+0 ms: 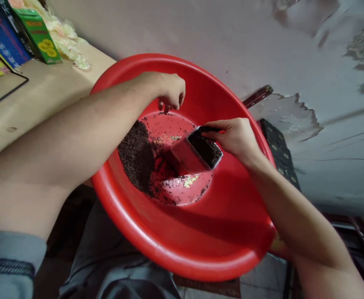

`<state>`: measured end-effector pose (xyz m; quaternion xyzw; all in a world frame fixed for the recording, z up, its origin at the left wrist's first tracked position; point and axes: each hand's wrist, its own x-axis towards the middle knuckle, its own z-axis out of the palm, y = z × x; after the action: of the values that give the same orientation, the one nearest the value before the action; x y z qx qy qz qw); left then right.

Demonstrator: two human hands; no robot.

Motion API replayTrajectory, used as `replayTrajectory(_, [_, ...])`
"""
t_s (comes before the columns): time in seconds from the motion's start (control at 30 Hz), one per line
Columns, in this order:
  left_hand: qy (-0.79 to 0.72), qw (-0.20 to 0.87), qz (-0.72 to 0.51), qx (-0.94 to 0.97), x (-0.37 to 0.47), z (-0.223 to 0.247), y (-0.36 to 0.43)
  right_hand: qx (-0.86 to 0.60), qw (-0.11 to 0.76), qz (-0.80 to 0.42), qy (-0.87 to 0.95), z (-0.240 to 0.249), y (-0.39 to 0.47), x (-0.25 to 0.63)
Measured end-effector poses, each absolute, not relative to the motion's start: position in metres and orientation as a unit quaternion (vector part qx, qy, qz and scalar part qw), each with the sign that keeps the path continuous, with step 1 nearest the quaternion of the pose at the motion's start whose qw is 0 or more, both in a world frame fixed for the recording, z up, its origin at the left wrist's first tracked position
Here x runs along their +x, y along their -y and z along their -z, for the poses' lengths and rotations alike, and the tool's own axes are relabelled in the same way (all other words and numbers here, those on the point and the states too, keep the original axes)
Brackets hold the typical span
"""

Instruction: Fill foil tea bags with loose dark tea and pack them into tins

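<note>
A large red basin [182,265] fills the middle of the view, with a heap of dark soil [136,158] against its left side and crumbs scattered over its floor. Inside it a square pot [190,155], tilted, holds more dark soil [205,149]. My right hand [234,135] pinches the pot's upper rim, thumb and fingers closed on it. Over the far part of the basin hangs my left hand [172,92], its fingers curled downward; whether anything is between the fingertips is hidden.
On the left, a wooden tabletop [72,89] bears books [6,33], a green box [40,35] and pale artificial flowers [65,35]. Behind the basin stands a peeling wall [216,37]. Black trays [278,149] lie beyond its right rim.
</note>
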<state>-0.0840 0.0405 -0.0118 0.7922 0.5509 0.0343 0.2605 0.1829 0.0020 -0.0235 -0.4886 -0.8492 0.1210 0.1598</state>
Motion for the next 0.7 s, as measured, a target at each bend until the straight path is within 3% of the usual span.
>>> replayTrajectory(0.57, [-0.564, 0.266, -0.021, 0.782, -0.085, 0.019, -0.050, -0.465, 0.145, -0.063, 0.871, 0.021, 0.005, 0.193])
replayTrajectory(0.7, [-0.540, 0.242, -0.051, 0.804, -0.084, 0.020, -0.047, -0.372, 0.170, 0.050, 0.911, 0.019, 0.039, 0.180])
